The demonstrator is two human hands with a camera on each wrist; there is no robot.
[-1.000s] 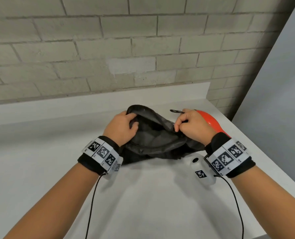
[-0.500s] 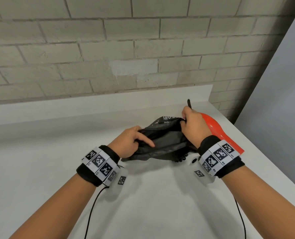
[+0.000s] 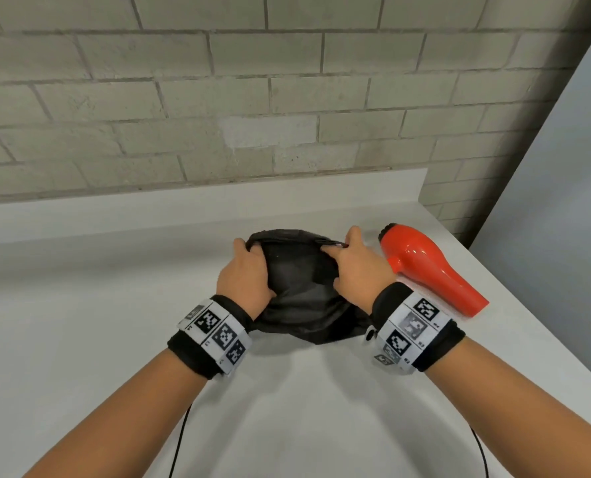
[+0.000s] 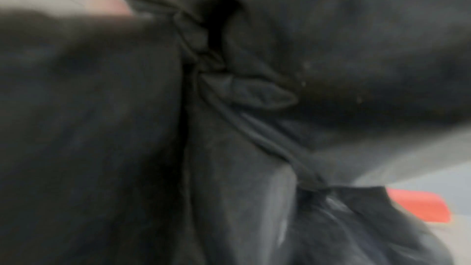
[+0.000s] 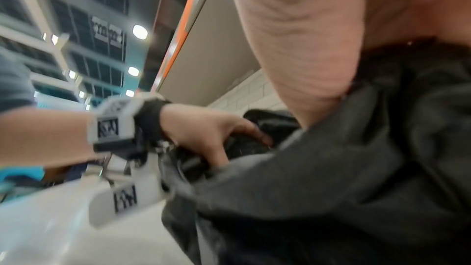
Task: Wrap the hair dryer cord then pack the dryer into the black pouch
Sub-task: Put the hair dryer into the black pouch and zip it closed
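Note:
The black pouch [image 3: 301, 291] lies on the white counter [image 3: 80, 322] between my hands, its mouth spread wide. My left hand [image 3: 245, 270] grips the left rim of the mouth and my right hand [image 3: 352, 267] pinches the right rim. The red hair dryer [image 3: 425, 267] lies on the counter just right of my right hand, apart from the pouch, nozzle pointing away. Its cord is hidden. In the left wrist view the pouch fabric [image 4: 229, 128] and its drawstring [image 4: 254, 132] fill the picture, with a bit of red dryer [image 4: 420, 205] beyond.
A grey brick wall [image 3: 252, 98] and a low white backsplash [image 3: 183, 208] close off the back. The counter's right edge [image 3: 546, 339] runs diagonally just past the dryer, beside a grey panel. Thin black cables hang from both wristbands.
Both hands have shifted on the pouch and pulled its mouth wide apart. The right hand let go of the drawstring end it held up and now pinches the rim. The dryer is uncovered.

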